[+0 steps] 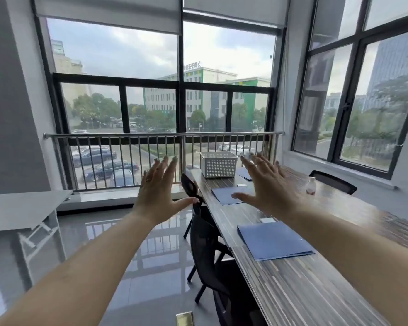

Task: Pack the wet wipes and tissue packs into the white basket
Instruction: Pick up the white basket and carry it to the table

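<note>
The white perforated basket (218, 164) stands at the far end of the long striped wooden table (299, 283), near the window railing. Both my arms are stretched out in the air with fingers spread. My left hand (159, 191) hovers over the floor to the left of the table, holding nothing. My right hand (266, 184) floats above the table, just right of the basket and nearer to me, also holding nothing. No wet wipes or tissue packs can be seen.
Blue folders (272, 241) (226, 195) lie on the table with small white cards (267, 220) beside them. A small clear bottle (311, 185) stands at the right. Black chairs (212, 255) line the table's left side. A grey desk (21, 208) is at the left.
</note>
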### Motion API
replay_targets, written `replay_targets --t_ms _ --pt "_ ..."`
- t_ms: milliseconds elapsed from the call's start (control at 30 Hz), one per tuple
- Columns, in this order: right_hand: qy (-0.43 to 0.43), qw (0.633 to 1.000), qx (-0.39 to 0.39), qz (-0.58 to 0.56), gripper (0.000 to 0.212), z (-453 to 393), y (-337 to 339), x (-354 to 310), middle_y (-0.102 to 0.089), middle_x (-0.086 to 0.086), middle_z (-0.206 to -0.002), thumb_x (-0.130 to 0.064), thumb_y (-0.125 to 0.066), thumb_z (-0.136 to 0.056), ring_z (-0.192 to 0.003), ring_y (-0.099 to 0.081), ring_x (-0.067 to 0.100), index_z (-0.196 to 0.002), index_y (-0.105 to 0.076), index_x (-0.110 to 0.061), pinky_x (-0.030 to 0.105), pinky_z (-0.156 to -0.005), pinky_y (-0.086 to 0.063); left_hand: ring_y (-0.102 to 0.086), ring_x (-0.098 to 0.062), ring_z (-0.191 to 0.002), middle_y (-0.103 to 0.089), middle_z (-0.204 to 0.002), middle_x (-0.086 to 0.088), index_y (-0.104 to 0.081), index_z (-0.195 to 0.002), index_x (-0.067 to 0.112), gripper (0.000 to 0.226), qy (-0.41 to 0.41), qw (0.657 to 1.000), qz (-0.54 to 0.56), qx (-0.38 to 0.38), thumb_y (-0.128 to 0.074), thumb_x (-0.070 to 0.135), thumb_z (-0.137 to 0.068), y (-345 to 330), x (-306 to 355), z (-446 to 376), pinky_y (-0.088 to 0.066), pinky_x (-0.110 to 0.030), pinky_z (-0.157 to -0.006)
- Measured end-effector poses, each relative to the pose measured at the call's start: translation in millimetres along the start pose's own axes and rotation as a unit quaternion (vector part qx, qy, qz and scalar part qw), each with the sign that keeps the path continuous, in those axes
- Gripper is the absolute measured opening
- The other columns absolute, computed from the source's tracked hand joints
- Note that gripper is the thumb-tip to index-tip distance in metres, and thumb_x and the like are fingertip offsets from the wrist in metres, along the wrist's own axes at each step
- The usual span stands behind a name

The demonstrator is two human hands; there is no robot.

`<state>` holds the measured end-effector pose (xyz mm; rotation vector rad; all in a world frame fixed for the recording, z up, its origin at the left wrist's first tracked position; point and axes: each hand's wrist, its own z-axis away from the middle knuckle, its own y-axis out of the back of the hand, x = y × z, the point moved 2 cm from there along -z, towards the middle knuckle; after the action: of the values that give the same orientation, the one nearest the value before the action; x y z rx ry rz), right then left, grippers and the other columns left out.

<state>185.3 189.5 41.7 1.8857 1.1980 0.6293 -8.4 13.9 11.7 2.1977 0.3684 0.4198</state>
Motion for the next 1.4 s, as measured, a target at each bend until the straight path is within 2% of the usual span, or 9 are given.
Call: replay_targets --t_ms 100,167,333,467,633,767,900,1100,1400 --pt "0.005 0.999 -0.016 -0.043 0.095 -11 -37 -17 -0.015 0.005 -0.16 -0.064 -0.055 -0.08 -0.148 -0.006 0.02 -0.152 -0.011 -0.022 0.044 -0.119 -0.001 -0.003 -0.023 -0.15 -0.004 -0.163 -0.007 -0.001 -0.154 0.016 0.114 0.032 0.999 0.026 0.003 -0.057 0.073 -0.072 -13 -27 12 -0.005 -0.037 -0.122" --pt "0.0 0.996 -0.032 -0.079 0.093 -17 -58 -28 -0.017 0.003 -0.16 -0.063 -0.055 -0.08 -0.148 -0.007 0.019 -0.152 -0.014 -0.021 0.044 -0.12 -0.005 -0.006 -0.022 -0.149 -0.006 -0.162 -0.007 -0.001 -0.154 0.016 0.112 0.038 0.998 0.042 -0.006 -0.059 0.068 -0.074 -22 -40 21 -0.007 -0.035 -0.121" --pt "0.003 0.988 -0.074 -0.135 0.092 -40 -118 -62 -0.016 0.001 -0.16 -0.062 -0.055 -0.081 -0.148 -0.011 0.019 -0.152 -0.013 -0.02 0.038 -0.12 -0.007 -0.011 -0.021 -0.147 -0.013 -0.161 -0.003 -0.002 -0.154 0.017 0.109 0.113 0.987 0.107 -0.048 -0.066 0.058 -0.077 -46 -79 32 -0.013 -0.035 -0.118" --pt "-0.002 0.975 -0.11 -0.195 0.092 -71 -175 -96 -0.021 0.003 -0.159 -0.059 -0.058 -0.081 -0.146 -0.017 0.018 -0.152 -0.017 -0.017 0.035 -0.119 -0.015 -0.013 -0.023 -0.147 -0.018 -0.16 -0.003 -0.008 -0.154 0.02 0.105 0.199 0.964 0.165 -0.067 -0.068 0.055 -0.076 -73 -136 23 -0.019 -0.04 -0.116" --pt "-0.023 0.963 -0.139 -0.231 0.095 -129 -241 -127 -0.025 0.004 -0.157 -0.06 -0.058 -0.08 -0.146 -0.019 0.018 -0.151 -0.018 -0.013 0.034 -0.118 -0.018 -0.02 -0.021 -0.146 -0.023 -0.158 -0.002 -0.012 -0.154 0.019 0.103 0.255 0.938 0.219 -0.089 -0.072 0.049 -0.076 -100 -223 -9 -0.022 -0.039 -0.116" --pt "-0.054 0.946 -0.162 -0.275 0.093 -192 -291 -154 -0.025 0.003 -0.158 -0.057 -0.06 -0.081 -0.145 -0.02 0.016 -0.151 -0.017 -0.013 0.031 -0.116 -0.019 -0.026 -0.018 -0.144 -0.029 -0.156 0.001 -0.014 -0.153 0.018 0.104 0.264 0.922 0.264 -0.102 -0.075 0.046 -0.074 -117 -297 -53 -0.026 -0.038 -0.115" --pt "-0.092 0.931 -0.167 -0.312 0.094 -243 -334 -168 -0.026 0.004 -0.157 -0.056 -0.061 -0.079 -0.144 -0.023 0.017 -0.151 -0.018 -0.013 0.035 -0.117 -0.023 -0.028 -0.015 -0.142 -0.031 -0.155 0.0 -0.016 -0.153 0.019 0.101 0.261 0.912 0.297 -0.112 -0.076 0.042 -0.075 -141 -349 -90 -0.026 -0.031 -0.111" --pt "-0.127 0.905 -0.178 -0.364 0.093 -308 -395 -176 -0.027 0.003 -0.157 -0.053 -0.064 -0.079 -0.144 -0.024 0.018 -0.151 -0.02 -0.014 0.033 -0.114 -0.024 -0.027 -0.016 -0.143 -0.031 -0.155 0.001 -0.02 -0.152 0.02 0.098 0.246 0.912 0.289 -0.153 -0.075 0.045 -0.075 -182 -410 -144 -0.026 -0.031 -0.111" --pt "-0.147 0.882 -0.203 -0.4 0.09 -430 -515 -146 -0.027 0.001 -0.157 -0.05 -0.065 -0.081 -0.144 -0.024 0.016 -0.151 -0.02 -0.016 0.032 -0.114 -0.023 -0.028 -0.017 -0.143 -0.031 -0.155 0.002 -0.021 -0.152 0.02 0.096 0.251 0.91 0.283 -0.169 -0.074 0.045 -0.076 -278 -504 -257 -0.027 -0.033 -0.112"
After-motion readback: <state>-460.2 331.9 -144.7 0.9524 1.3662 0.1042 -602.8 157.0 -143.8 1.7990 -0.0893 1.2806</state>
